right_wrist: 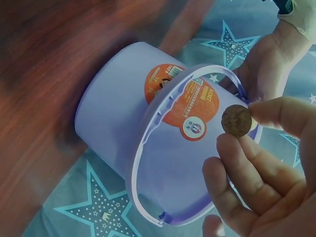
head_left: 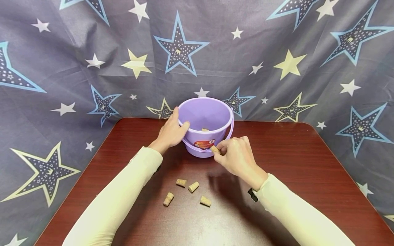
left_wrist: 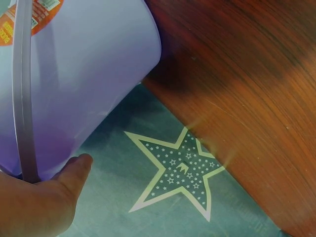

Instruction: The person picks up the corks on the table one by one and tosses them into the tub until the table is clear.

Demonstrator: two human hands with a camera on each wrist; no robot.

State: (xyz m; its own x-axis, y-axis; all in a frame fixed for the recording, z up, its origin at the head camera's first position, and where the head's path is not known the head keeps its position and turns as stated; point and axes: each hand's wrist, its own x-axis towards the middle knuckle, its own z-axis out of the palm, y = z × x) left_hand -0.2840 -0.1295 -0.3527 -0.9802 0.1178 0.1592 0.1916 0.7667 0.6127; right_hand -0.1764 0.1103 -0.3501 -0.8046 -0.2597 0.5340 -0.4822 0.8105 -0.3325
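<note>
A lilac bucket (head_left: 200, 114) stands upright on the table, its handle (right_wrist: 136, 170) hanging down across the labelled front. My left hand (head_left: 171, 131) grips the rim on the left side, thumb over the edge. Between thumb and fingertips my right hand (head_left: 238, 155) pinches a cork (right_wrist: 237, 120), held just off the bucket's front right, outside it and below rim height. Inside the bucket one cork (head_left: 205, 130) shows; the rest of the bottom is hidden by the front wall. Several loose corks (head_left: 193, 187) lie on the table in front, nearer to me.
The dark red-brown wooden table (head_left: 286, 164) has rounded far corners. A grey cloth (head_left: 215, 68) printed with stars hangs close behind its far edge and along both sides. The bucket stands near that far edge.
</note>
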